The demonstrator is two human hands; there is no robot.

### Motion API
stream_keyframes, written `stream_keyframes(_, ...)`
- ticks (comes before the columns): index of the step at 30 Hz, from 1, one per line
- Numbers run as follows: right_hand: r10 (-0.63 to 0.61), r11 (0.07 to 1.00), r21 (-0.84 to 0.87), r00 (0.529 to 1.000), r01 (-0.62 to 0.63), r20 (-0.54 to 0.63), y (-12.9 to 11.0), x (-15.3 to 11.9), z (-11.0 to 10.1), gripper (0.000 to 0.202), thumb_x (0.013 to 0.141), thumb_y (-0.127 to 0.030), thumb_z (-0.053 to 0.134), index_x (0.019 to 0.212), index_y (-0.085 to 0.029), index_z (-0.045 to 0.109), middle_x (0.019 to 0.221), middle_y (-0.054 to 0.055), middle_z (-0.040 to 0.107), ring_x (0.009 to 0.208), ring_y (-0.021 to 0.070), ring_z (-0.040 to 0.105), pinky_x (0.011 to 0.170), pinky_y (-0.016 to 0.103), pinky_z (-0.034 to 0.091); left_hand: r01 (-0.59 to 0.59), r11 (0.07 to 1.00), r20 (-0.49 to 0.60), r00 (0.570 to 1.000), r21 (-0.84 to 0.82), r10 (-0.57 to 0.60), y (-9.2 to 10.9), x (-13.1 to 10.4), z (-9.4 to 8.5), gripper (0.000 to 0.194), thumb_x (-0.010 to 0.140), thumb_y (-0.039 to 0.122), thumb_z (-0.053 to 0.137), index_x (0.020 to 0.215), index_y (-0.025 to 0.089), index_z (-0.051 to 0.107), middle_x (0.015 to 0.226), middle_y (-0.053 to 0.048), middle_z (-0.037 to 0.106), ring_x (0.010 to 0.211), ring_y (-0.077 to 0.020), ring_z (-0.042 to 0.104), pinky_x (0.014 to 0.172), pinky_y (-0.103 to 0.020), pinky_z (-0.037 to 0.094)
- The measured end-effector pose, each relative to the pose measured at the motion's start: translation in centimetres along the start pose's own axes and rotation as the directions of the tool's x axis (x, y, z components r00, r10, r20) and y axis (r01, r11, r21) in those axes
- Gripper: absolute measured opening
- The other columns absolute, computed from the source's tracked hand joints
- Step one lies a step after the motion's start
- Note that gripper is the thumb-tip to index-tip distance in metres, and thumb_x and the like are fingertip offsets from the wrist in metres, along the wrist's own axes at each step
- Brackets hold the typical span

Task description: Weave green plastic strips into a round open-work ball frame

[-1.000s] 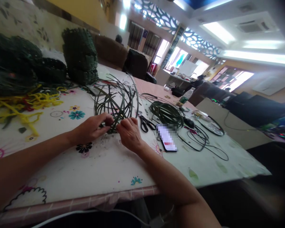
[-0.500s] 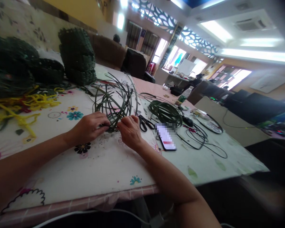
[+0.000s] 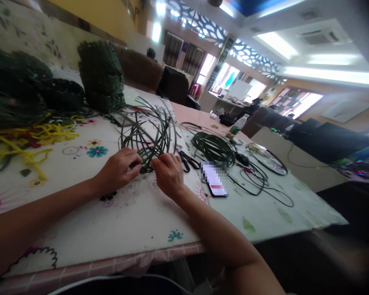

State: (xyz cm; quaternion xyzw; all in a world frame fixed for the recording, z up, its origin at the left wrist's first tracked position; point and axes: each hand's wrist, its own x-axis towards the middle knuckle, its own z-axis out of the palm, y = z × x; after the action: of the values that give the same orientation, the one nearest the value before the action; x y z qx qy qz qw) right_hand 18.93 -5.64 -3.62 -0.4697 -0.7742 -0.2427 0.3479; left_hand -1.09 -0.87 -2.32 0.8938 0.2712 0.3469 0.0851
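Note:
A partly woven basket of dark green strips (image 3: 147, 139) sits on the flowered tablecloth, its loose ends curving upward and away from me. My left hand (image 3: 119, 170) is closed at the left side of its near edge, thumb and fingers pinching the strips. At the right side, my right hand (image 3: 168, 172) is closed on the same edge with its fingertips together. The exact strips between the fingers are too small to make out. Just right of my right hand lie black-handled scissors (image 3: 189, 161).
A phone (image 3: 214, 180) and a coil of green strip (image 3: 213, 147) lie to the right, near a plastic bottle (image 3: 238, 125). Finished-looking woven green baskets (image 3: 101, 76) stand at the back left, beside tangled yellow cord (image 3: 49, 133). The table's front edge (image 3: 110, 262) is close to me.
My right hand has turned slightly and sits a little lower at the basket's edge. My left hand has shifted slightly; both stay at the weaving.

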Motion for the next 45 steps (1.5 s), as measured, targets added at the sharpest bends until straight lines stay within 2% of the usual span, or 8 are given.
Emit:
stream_keyframes(5, 0.259, 0.916, 0.268, 0.950, -0.298, 0.173, -0.8, -0.5, 0.2, 0.018, 0.096, -0.026, 0.052, 0.100, -0.019, 0.069, 0.082, 0.005, 0.070, 0.072, 0.0144, 0.061, 0.066, 0.027, 0.042, 0.003, 1.000, 0.024, 1.000, -0.019, -0.002, -0.1, -0.1, 0.1, 0.020, 0.093, 0.028, 0.046, 0.082, 0.017, 0.059, 0.082, -0.007, 0.061, 0.083, -0.0211, 0.054, 0.075, -0.034, 0.043)
stream_keyframes(10, 0.473, 0.439, 0.687, 0.799, -0.579, 0.371, -0.8, -0.7, 0.8, 0.018, 0.089, -0.034, 0.060, 0.092, -0.018, 0.069, 0.063, -0.002, 0.060, 0.053, 0.0099, 0.053, 0.052, 0.023, 0.042, 0.000, 0.999, 0.031, 1.000, -0.047, 0.001, 0.1, 0.0, 0.1, 0.021, 0.093, 0.029, 0.047, 0.082, 0.017, 0.060, 0.082, -0.007, 0.064, 0.083, -0.0210, 0.057, 0.075, -0.034, 0.044)
stream_keyframes(13, 0.466, 0.286, 0.752, 0.772, -0.594, 0.433, -0.6, -0.6, 1.0, 0.019, 0.085, -0.037, 0.064, 0.088, -0.018, 0.069, 0.054, -0.006, 0.053, 0.046, 0.0079, 0.047, 0.046, 0.021, 0.038, 0.021, 0.998, 0.031, 0.999, -0.066, -0.019, 0.2, 0.0, 0.1, 0.020, 0.093, 0.029, 0.048, 0.086, 0.017, 0.062, 0.083, -0.006, 0.066, 0.082, -0.0208, 0.058, 0.075, -0.033, 0.045)
stream_keyframes(19, 0.417, 0.405, 0.694, 0.796, -0.595, 0.439, -0.6, -0.6, 0.4, 0.024, 0.086, -0.034, 0.064, 0.103, -0.019, 0.073, 0.055, -0.005, 0.060, 0.046, 0.0099, 0.054, 0.050, 0.023, 0.044, 0.045, 0.994, 0.083, 0.996, -0.104, -0.036, -0.2, 0.1, -0.2, 0.018, 0.091, 0.029, 0.051, 0.088, 0.018, 0.065, 0.084, -0.006, 0.066, 0.085, -0.0208, 0.060, 0.076, -0.032, 0.045)
stream_keyframes(28, 0.259, 0.927, 0.158, 0.885, -0.340, 0.386, -0.9, -0.3, -0.4, 0.022, 0.091, -0.032, 0.063, 0.110, -0.022, 0.063, 0.069, 0.000, 0.072, 0.061, 0.0164, 0.065, 0.059, 0.025, 0.040, 0.056, 0.996, 0.067, 0.996, -0.064, -0.052, 0.1, 0.0, 0.0, 0.020, 0.092, 0.029, 0.052, 0.102, 0.017, 0.063, 0.087, -0.006, 0.067, 0.084, -0.0211, 0.060, 0.076, -0.033, 0.048)
stream_keyframes(34, 0.258, 0.957, 0.032, 0.896, -0.289, 0.362, 0.1, -0.6, 0.5, 0.015, 0.093, -0.029, 0.056, 0.104, -0.019, 0.059, 0.071, 0.003, 0.072, 0.061, 0.0188, 0.066, 0.057, 0.026, 0.035, -0.070, 0.996, -0.084, 0.994, -0.048, 0.066, -0.1, 0.2, -1.3, 0.015, 0.096, 0.026, 0.048, 0.100, 0.020, 0.061, 0.106, -0.009, 0.067, 0.103, -0.0223, 0.061, 0.092, -0.038, 0.050)
stream_keyframes(38, 0.232, 0.954, 0.124, 0.932, -0.275, 0.280, 1.7, -0.6, 1.1, 0.012, 0.093, -0.027, 0.053, 0.100, -0.018, 0.056, 0.072, 0.002, 0.072, 0.063, 0.0166, 0.066, 0.059, 0.025, 0.038, 0.085, 0.994, -0.358, 0.932, 0.070, -0.054, -0.5, 0.3, -2.3, 0.009, 0.094, 0.025, 0.053, 0.094, 0.020, 0.060, 0.092, -0.007, 0.064, 0.091, -0.0217, 0.060, 0.085, -0.038, 0.050)
stream_keyframes(45, 0.208, 0.926, 0.269, 0.953, -0.264, 0.221, 2.6, -0.7, 0.9, 0.010, 0.093, -0.025, 0.050, 0.099, -0.018, 0.054, 0.067, 0.001, 0.070, 0.061, 0.0149, 0.065, 0.061, 0.024, 0.041, 0.067, 0.994, -0.128, 0.989, -0.081, -0.077, -1.1, -0.2, 0.1, 0.019, 0.093, 0.034, 0.057, 0.102, 0.018, 0.065, 0.099, -0.007, 0.063, 0.075, -0.0143, 0.060, 0.067, -0.027, 0.051)
